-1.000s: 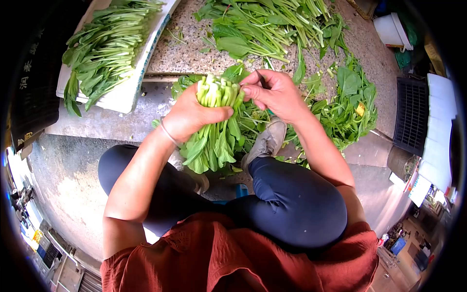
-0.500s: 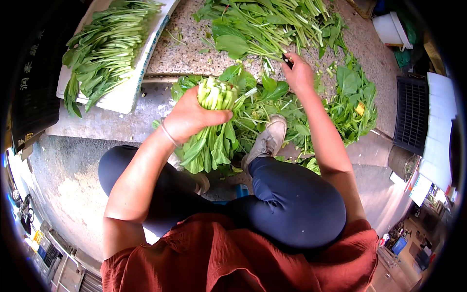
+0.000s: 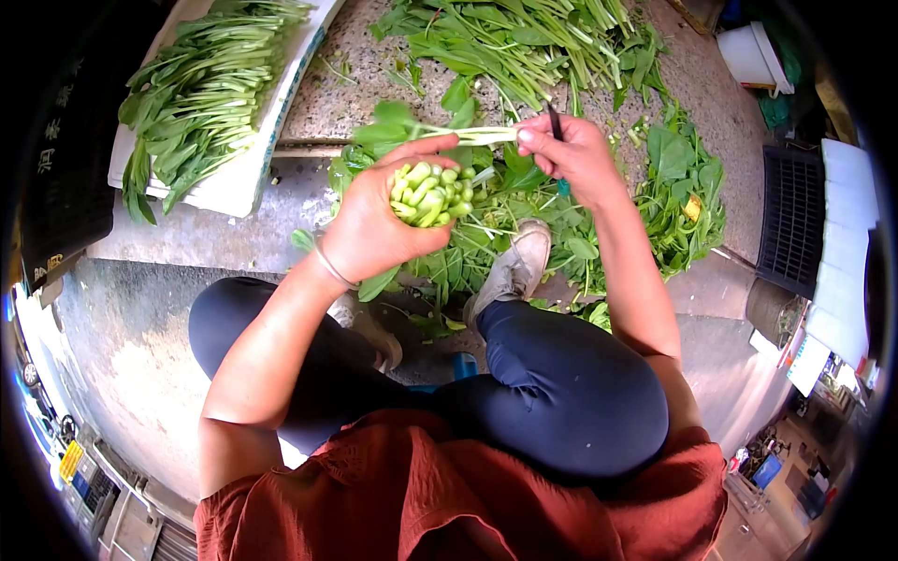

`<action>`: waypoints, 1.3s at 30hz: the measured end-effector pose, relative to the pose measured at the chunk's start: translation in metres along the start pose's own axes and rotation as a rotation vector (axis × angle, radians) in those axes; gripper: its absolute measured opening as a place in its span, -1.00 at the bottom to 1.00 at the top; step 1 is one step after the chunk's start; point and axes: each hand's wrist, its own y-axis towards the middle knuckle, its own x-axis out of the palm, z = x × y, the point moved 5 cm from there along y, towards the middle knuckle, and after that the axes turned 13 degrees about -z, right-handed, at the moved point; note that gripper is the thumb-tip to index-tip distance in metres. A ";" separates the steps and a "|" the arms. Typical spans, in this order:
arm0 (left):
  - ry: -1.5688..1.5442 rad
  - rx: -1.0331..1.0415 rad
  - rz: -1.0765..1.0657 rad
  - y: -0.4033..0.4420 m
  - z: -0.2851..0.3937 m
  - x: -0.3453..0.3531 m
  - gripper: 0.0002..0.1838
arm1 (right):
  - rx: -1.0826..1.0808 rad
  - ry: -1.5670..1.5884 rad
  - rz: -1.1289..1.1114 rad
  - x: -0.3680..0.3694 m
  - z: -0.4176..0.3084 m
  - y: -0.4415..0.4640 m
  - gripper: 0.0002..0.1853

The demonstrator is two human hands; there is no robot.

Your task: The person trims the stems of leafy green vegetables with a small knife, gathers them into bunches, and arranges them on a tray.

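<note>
My left hand [image 3: 369, 220] is wrapped round a bunch of leafy greens [image 3: 430, 194], its pale cut stalk ends facing up toward me. Above the bunch, my right hand [image 3: 582, 161] pinches a few loose green stalks [image 3: 482, 136] by their pale ends. Their leaves point left, past the raised fingers of my left hand. That same right hand also grips a small knife [image 3: 555, 122]; a dark part sticks up from the fingers and a teal end shows below. Further up lies a heap of uncut greens [image 3: 524, 47] on the speckled stone slab [image 3: 327, 103].
Neatly lined greens [image 3: 220, 93] lie on a white board [image 3: 245, 192] at upper left. Loose leaves [image 3: 678, 178] are piled at right and round my shoe [image 3: 524, 257]. A white bucket [image 3: 748, 58] and a black crate [image 3: 789, 220] stand further right.
My right hand has come back from the heap with stalks and moved toward the left hand. The left hand has tilted the bunch so its cut ends face me.
</note>
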 end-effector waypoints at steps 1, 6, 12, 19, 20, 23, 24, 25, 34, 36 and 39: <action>-0.027 -0.026 -0.030 -0.001 -0.002 0.002 -0.50 | -0.040 -0.087 -0.068 0.011 -0.007 0.000 -0.80; -0.090 -0.146 0.030 -0.003 -0.012 0.001 -0.52 | -0.122 0.042 -0.234 0.049 -0.025 -0.008 -0.79; -0.491 -0.408 0.022 -0.008 -0.029 -0.003 -0.55 | -0.159 0.201 -0.366 0.061 -0.011 -0.008 -0.56; -0.539 -0.405 -0.003 -0.007 -0.023 -0.002 -0.54 | -0.226 0.067 -0.304 0.066 -0.020 -0.006 -0.57; -0.539 -0.405 -0.002 -0.007 -0.024 -0.002 -0.54 | -0.203 0.133 -0.317 0.065 -0.020 -0.007 -0.58; -0.550 -0.409 -0.006 -0.008 -0.025 -0.001 -0.53 | -0.145 0.207 -0.301 0.062 -0.017 -0.007 -0.58; -0.562 -0.411 -0.008 -0.008 -0.025 -0.001 -0.52 | -0.110 0.214 -0.271 0.060 -0.015 -0.006 -0.57; -0.574 -0.413 -0.009 -0.008 -0.025 -0.001 -0.52 | -0.111 0.214 -0.270 0.061 -0.015 -0.008 -0.57; -0.549 -0.423 -0.016 -0.008 -0.028 0.001 -0.52 | -0.157 0.150 -0.287 0.063 -0.010 -0.003 -0.57; -0.549 -0.419 -0.019 -0.008 -0.027 0.001 -0.52 | -0.104 0.179 -0.208 0.057 -0.003 0.000 -0.59; -0.548 -0.415 -0.033 -0.007 -0.028 0.001 -0.52 | -0.119 0.204 -0.117 0.060 -0.002 -0.002 -0.65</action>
